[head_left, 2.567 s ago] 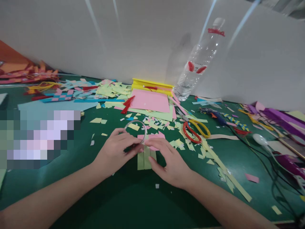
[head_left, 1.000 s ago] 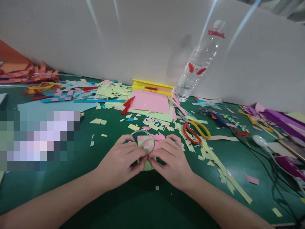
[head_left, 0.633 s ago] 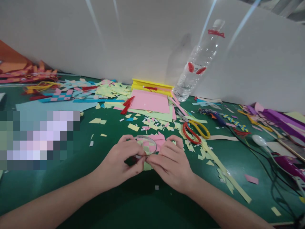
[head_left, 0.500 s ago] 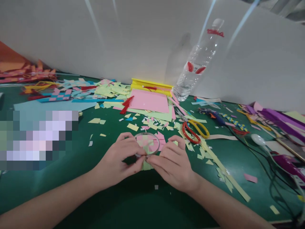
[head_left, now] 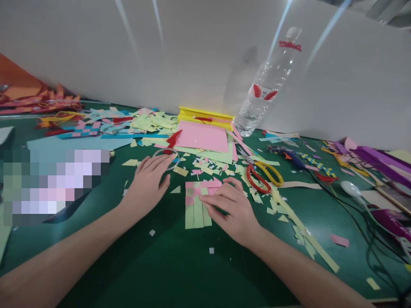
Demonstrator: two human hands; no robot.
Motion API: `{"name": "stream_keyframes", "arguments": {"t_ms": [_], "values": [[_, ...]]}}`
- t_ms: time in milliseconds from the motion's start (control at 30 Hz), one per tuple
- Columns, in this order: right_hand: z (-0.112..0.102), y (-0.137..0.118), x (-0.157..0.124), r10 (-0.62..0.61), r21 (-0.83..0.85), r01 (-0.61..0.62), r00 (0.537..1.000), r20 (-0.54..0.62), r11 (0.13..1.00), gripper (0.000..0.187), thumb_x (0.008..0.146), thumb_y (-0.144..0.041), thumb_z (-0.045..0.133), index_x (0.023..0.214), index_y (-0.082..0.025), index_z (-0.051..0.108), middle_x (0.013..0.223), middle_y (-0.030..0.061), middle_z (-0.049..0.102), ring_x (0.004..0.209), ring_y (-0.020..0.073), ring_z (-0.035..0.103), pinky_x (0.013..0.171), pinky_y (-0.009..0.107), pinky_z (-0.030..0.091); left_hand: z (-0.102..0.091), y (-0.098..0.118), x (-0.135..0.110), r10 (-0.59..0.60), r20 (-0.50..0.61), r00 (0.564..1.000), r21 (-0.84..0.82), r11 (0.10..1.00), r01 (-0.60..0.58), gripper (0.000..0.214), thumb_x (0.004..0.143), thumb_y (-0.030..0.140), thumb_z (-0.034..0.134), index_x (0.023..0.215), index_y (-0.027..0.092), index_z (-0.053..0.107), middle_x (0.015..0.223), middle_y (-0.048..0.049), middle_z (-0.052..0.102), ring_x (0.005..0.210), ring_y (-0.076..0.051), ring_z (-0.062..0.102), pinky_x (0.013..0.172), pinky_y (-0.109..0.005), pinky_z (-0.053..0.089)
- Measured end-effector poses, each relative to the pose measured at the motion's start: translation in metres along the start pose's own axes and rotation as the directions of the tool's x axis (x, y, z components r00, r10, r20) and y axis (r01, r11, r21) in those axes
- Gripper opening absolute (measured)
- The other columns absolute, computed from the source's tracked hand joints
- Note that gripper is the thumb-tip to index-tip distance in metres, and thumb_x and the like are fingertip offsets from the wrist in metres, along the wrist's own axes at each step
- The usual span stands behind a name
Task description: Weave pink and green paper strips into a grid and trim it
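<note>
So the woven pink-and-pale-green paper strip piece (head_left: 194, 208) lies flat on the dark green surface (head_left: 167, 265), between both hands. The right hand (head_left: 233, 211) comes in from its right, palm down and fingers loosely bent, index fingertip resting on the paper; that grip is relaxed rather than clenched. The left hand (head_left: 146, 182) is up and left of the weave, palm down, thumb spread away, fingers lying across a clear thin-walled plastic ring (head_left: 178, 159). Can't really tell if that grip has hold of the ring or is just touching it.

Only container I'd point to is the clear plastic bottle (head_left: 265, 87), beyond the weave and to its right: white cap on, red cord round the neck, glare hiding the contents. Red-and-yellow-handled metal scissors (head_left: 256, 163) lie nearer the weave, same side.
</note>
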State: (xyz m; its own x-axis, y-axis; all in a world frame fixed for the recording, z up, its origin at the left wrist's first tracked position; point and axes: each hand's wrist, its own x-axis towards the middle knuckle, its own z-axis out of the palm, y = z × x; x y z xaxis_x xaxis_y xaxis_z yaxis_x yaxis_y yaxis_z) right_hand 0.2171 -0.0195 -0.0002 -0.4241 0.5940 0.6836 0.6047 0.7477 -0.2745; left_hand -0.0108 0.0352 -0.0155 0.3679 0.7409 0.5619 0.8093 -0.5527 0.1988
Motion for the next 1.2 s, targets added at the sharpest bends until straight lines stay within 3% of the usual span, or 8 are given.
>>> {"name": "stream_keyframes", "arguments": {"t_ms": [200,267,400,600,833,1200], "values": [[0.001,0.004,0.002,0.094,0.134,-0.094,0.996,0.009,0.987,0.013,0.084,-0.016,0.057,0.083,-0.023,0.069,0.059,-0.0037,0.056,0.06,0.0111,0.051,0.08,0.035,0.042,-0.009,0.037,-0.007,0.258,0.04,0.965,-0.209,0.947,-0.245,0.025,0.089,0.013,0.043,0.108,0.022,0.058,0.112,-0.0064,0.063,0.109,-0.02,0.055,0.1,-0.045,0.037],[0.001,0.005,0.003,0.118,0.165,-0.119,0.993,0.016,0.979,0.012,0.083,-0.016,0.058,0.082,-0.022,0.068,0.057,-0.0044,0.051,0.057,0.0105,0.049,0.08,0.035,0.042,-0.012,0.043,-0.009,0.281,0.035,0.959,-0.228,0.936,-0.266,0.024,0.09,0.012,0.044,0.105,0.021,0.06,0.108,-0.0056,0.064,0.106,-0.019,0.056,0.103,-0.045,0.034],[0.0,0.005,0.003,0.17,0.221,-0.175,0.985,0.042,0.959,0.008,0.081,-0.018,0.06,0.079,-0.021,0.066,0.055,-0.0061,0.047,0.054,0.0097,0.048,0.078,0.034,0.042,-0.015,0.047,-0.011,0.283,0.016,0.959,-0.277,0.923,-0.268,0.021,0.089,0.011,0.046,0.095,0.022,0.062,0.101,-0.0025,0.067,0.097,-0.015,0.06,0.103,-0.043,0.033],[0.003,0.006,0.0,0.196,0.26,-0.201,0.98,0.046,0.944,0.004,0.079,-0.02,0.061,0.076,-0.022,0.062,0.054,-0.0084,0.044,0.051,0.0088,0.047,0.082,0.036,0.042,-0.015,0.05,-0.013,0.272,0.024,0.962,-0.333,0.909,-0.249,0.021,0.089,0.012,0.046,0.097,0.023,0.062,0.097,-0.0016,0.069,0.091,-0.014,0.063,0.101,-0.04,0.035],[0.003,0.004,-0.002,0.208,0.268,-0.217,0.976,0.063,0.939,0.017,0.076,-0.023,0.064,0.067,-0.021,0.05,0.055,-0.0095,0.042,0.049,0.0073,0.044,0.086,0.037,0.041,-0.015,0.052,-0.013,0.304,-0.004,0.953,-0.367,0.886,-0.284,0.013,0.088,0.014,0.052,0.094,0.023,0.06,0.093,0.0008,0.069,0.087,-0.012,0.064,0.1,-0.038,0.033],[0.004,0.004,-0.002,0.164,0.277,-0.187,0.981,0.104,0.943,0.014,0.075,-0.025,0.067,0.07,-0.02,0.054,0.055,-0.0087,0.046,0.051,0.0081,0.047,0.087,0.037,0.04,-0.015,0.051,-0.013,0.275,-0.002,0.961,-0.364,0.895,-0.257,0.012,0.088,0.013,0.051,0.083,0.021,0.058,0.083,0.0029,0.068,0.078,-0.012,0.063,0.098,-0.039,0.033]]}}
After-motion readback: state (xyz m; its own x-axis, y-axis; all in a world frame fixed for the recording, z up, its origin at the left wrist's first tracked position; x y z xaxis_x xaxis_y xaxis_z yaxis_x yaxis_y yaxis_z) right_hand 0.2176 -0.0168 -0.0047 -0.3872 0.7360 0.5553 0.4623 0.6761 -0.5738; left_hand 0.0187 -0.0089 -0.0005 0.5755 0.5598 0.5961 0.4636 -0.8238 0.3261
